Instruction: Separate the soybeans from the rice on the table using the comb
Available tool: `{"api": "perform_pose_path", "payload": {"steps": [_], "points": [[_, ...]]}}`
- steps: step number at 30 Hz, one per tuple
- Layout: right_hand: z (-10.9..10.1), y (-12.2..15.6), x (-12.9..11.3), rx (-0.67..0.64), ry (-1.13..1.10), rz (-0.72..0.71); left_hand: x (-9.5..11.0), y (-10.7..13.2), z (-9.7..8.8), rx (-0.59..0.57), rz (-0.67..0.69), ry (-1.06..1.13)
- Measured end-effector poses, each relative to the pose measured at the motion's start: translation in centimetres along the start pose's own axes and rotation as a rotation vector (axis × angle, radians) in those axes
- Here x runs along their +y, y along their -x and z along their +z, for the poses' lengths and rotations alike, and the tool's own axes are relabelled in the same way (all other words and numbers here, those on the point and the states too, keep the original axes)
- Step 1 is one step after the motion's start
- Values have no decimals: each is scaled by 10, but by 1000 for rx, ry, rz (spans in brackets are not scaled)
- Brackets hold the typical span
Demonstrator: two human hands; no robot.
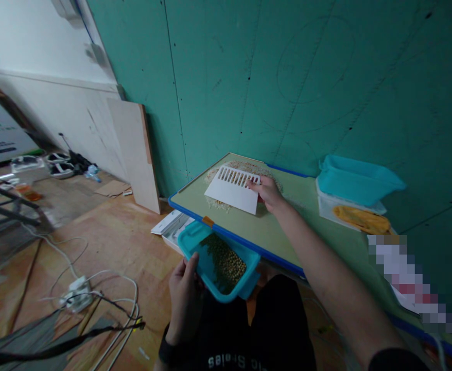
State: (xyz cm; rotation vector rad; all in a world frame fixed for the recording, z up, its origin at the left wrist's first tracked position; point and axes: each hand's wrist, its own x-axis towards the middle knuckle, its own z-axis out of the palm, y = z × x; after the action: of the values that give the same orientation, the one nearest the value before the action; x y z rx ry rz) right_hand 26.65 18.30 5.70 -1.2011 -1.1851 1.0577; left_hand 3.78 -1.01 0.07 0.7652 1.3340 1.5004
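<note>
My right hand (pixel 267 192) grips the edge of a white slotted scraper (pixel 231 189) that stands tilted on the green table (pixel 288 232), with a spread of pale grains (pixel 245 167) behind and under it. My left hand (pixel 185 296) holds a teal tray (pixel 218 260) by its near rim, just below the table's blue front edge. The tray holds a pile of green and yellowish beans (pixel 226 265).
A second teal tub (pixel 357 180) sits on a white tray with a yellow cloth (pixel 361 219) at the table's right. A green wall backs the table. On the wooden floor to the left lie a power strip with cables (pixel 77 296), a leaning board (pixel 135 154) and a white box.
</note>
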Motion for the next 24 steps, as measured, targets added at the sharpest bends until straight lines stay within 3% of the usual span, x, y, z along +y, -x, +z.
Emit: {"api": "perform_pose_path", "payload": {"steps": [7,13,18,24], "points": [[6,6,-3,-28,-9,25,-14,-6,1,-12,-134,152],[10,12,-10,-82,-32,66,-21,-9,-1,34,-103,132],[11,16,-11,-126,-30,130,-10,-8,-1,73,-76,70],[13,17,-9,-148,-37,147,14,2,0,29,-82,40]]}}
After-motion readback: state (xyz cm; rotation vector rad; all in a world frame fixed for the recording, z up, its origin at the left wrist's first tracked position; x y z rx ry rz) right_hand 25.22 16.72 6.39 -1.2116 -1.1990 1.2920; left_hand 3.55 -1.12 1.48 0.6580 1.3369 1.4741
